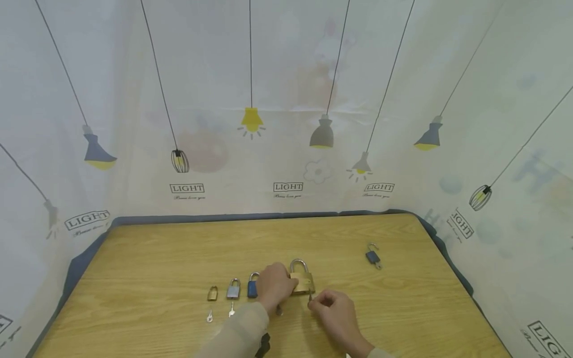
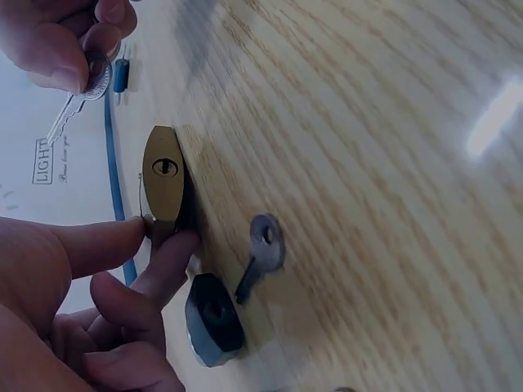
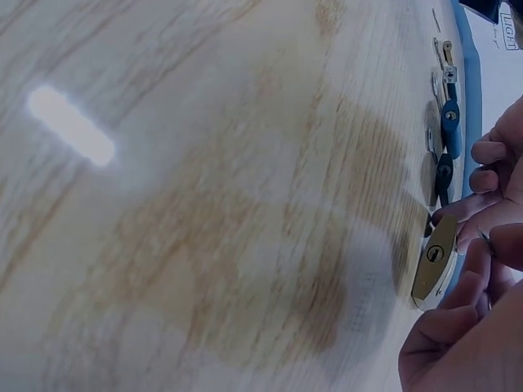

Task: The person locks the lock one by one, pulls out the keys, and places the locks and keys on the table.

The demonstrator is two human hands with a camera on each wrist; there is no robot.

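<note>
A large brass padlock (image 1: 303,282) with a closed steel shackle lies on the table, its keyhole showing in the left wrist view. My left hand (image 1: 275,284) pinches the lock's side between thumb and finger. In my right hand (image 1: 335,311) a silver key (image 2: 98,77) is pinched by its round head. The key's toothed blade is apart from the keyhole in the left wrist view. Next to the left fingers sits a dark padlock (image 2: 214,320), hidden behind the hand in the head view. A loose key (image 2: 265,245) lies near it.
To the left stand a blue padlock (image 1: 252,290), a silver padlock (image 1: 233,290) and a small brass padlock (image 1: 212,294). Small keys (image 1: 209,316) lie before them. An unlocked dark blue padlock (image 1: 373,257) with a key in it lies at the right. Printed curtains surround the wooden table (image 1: 179,248).
</note>
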